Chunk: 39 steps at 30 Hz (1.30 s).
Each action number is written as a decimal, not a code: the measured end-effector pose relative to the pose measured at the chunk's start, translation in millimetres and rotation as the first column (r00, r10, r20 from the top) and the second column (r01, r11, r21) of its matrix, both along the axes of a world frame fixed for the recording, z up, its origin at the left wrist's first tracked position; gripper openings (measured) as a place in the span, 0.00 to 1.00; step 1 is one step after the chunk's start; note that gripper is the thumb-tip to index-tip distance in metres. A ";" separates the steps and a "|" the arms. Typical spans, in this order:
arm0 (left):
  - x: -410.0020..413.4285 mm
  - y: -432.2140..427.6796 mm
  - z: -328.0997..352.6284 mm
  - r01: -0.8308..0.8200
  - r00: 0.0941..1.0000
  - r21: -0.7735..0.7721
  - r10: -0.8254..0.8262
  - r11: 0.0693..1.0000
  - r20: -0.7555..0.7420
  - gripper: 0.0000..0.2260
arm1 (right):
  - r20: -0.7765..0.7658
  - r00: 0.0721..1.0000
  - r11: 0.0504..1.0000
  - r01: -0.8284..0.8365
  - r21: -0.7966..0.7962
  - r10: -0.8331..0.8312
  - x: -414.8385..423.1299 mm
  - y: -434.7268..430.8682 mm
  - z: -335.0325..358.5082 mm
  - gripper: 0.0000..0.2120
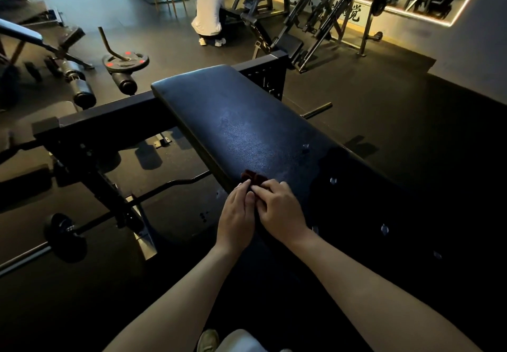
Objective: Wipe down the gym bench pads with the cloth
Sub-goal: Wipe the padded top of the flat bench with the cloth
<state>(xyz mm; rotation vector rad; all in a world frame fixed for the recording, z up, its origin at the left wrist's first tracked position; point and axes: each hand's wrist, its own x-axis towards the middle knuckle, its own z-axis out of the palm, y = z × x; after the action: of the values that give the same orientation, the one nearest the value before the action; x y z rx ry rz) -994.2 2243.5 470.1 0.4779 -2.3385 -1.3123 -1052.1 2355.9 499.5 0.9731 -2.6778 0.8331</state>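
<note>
A long black padded bench pad point(247, 121) runs from the centre toward the lower right, its near part in deep shadow. A small dark red cloth point(253, 178) lies bunched on the pad's left edge. My left hand point(237, 215) and my right hand point(279, 209) sit side by side just behind the cloth, and the fingertips of both pinch its near edge. Most of the cloth is hidden under my fingers.
A black steel frame point(109, 121) crosses behind the pad's far end. A barbell point(65, 237) and a curl bar point(175, 184) lie low at the left. A weight plate point(125, 62) and roller pads are at the upper left. A person point(208, 11) crouches by machines at the back.
</note>
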 end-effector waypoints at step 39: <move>-29.1 -19.4 -3.5 0.067 0.998 -0.431 -0.053 0.900 0.043 0.25 | 0.108 0.949 0.953 0.287 0.099 -0.297 -63.6 17.6 -1.7 0.19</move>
<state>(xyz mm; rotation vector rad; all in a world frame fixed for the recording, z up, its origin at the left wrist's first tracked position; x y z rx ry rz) -1023.3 2224.1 466.6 0.2854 -2.5857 -0.7691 -1115.8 2373.5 497.7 0.5322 -2.8821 0.7457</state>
